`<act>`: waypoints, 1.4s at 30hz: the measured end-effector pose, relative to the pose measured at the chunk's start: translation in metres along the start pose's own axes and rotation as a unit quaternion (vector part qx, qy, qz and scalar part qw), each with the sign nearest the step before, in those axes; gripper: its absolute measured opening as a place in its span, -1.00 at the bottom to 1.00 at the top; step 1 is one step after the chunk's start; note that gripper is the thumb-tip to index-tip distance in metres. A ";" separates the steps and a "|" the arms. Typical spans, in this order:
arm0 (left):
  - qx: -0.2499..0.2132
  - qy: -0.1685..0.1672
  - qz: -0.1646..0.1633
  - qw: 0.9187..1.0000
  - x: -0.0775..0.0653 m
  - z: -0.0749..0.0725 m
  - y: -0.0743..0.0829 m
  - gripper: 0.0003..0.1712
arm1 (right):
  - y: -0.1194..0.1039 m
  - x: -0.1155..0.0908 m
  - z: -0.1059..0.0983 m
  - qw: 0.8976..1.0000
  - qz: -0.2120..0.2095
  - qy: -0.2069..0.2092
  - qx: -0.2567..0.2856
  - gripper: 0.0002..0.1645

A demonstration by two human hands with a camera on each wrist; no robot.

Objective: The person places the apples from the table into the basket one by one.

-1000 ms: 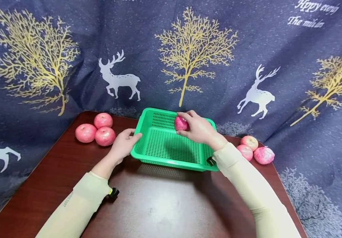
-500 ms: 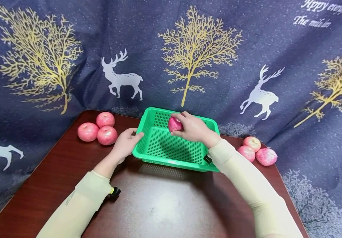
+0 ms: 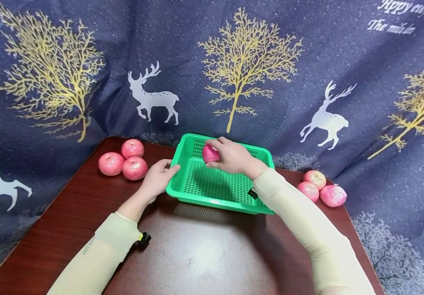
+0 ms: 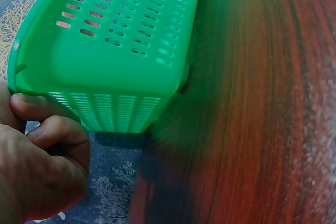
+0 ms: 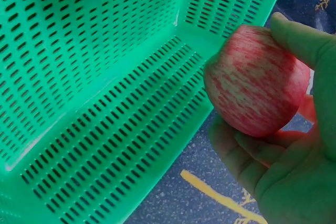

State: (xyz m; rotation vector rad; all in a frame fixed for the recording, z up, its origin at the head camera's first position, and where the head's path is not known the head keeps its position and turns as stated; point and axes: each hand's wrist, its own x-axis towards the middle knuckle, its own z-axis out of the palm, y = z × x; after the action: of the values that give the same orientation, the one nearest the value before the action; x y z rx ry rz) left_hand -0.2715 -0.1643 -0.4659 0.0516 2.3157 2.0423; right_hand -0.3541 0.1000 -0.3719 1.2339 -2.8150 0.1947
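A green plastic basket (image 3: 212,201) with slotted walls stands toward the back of the table. My left hand (image 3: 157,179) grips its left rim; in the left wrist view the curled fingers (image 4: 55,129) show at the basket's edge. Over the basket's far side, my right hand (image 3: 234,157) holds a red apple (image 3: 211,154) between thumb and fingers. The right wrist view shows this streaked apple (image 5: 257,82) in front of the slotted wall, with fingers curled beneath it. No other apple shows inside the basket.
Three apples (image 3: 134,168) sit grouped left of the basket on the brown table (image 3: 197,254). Another three apples (image 3: 333,196) lie near the right edge, one with a whitish patch. A dark blue cloth (image 3: 197,61) printed with deer and trees hangs behind the table.
My right hand has carried the apple leftward over the basket. My left hand keeps its grip on the rim. The whole head view has shifted slightly.
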 end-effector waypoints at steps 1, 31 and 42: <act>-0.002 0.000 -0.001 1.000 0.000 0.000 0.000 -0.49 | 0.000 0.002 0.001 1.000 -0.003 0.001 0.000 -0.10; 0.010 0.001 0.001 1.000 -0.001 0.000 -0.003 -0.46 | 0.000 0.042 0.053 0.998 -0.032 -0.013 -0.053 -0.05; -0.001 -0.003 -0.001 1.000 -0.001 0.001 -0.001 -0.47 | 0.003 0.047 0.063 0.995 -0.041 0.018 -0.090 -0.08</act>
State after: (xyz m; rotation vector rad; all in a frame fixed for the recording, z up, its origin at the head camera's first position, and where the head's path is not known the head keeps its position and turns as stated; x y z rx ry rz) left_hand -0.2703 -0.1634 -0.4670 0.0564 2.3086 2.0422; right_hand -0.3890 0.0587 -0.4295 1.2873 -2.6755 -0.0382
